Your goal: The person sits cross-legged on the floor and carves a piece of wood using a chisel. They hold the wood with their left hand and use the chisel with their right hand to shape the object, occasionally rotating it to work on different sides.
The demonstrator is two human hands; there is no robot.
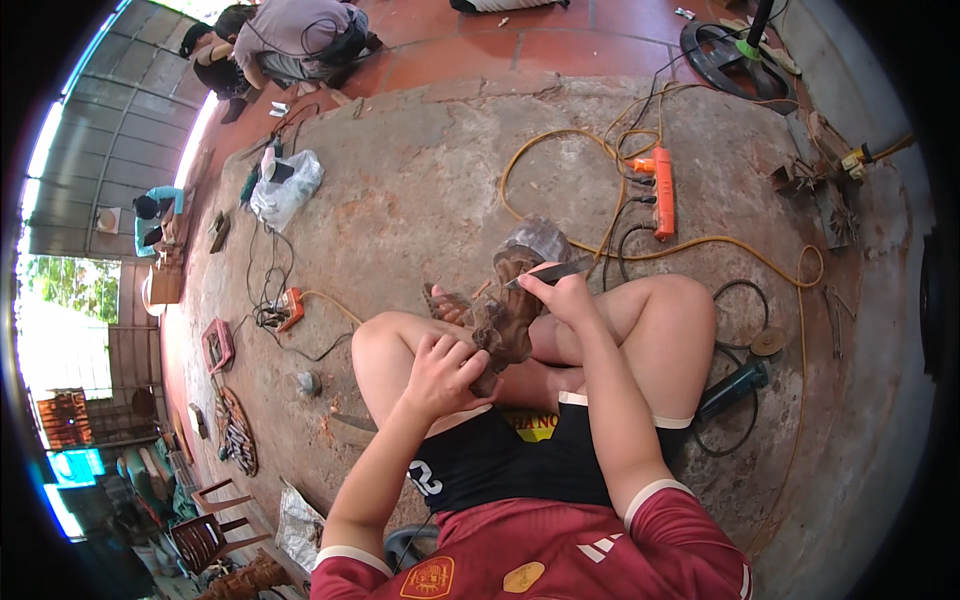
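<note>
A brown carved wooden figure (pixel 508 318) lies between my bent knees, tilted across my lap. My left hand (pixel 446 372) is closed round its lower end, fingers curled over the wood. In my right hand (pixel 562 297) is a dark, flat, knife-like tool (pixel 558 271), pinched near its middle. Its slim tip meets or nearly meets the upper part of the carving; contact cannot be made out. Just beyond the carving stands a grey, round-topped block (pixel 535 238). My bare foot shows partly beside the wood.
An orange power strip (pixel 662 192) with yellow and black cables lies ahead on the right. A dark green power tool (pixel 735 388) rests by my right knee. To the left are another orange socket (pixel 290 309), a plastic bag (pixel 288 190) and a tool roll (pixel 236 432). Other people crouch farther off.
</note>
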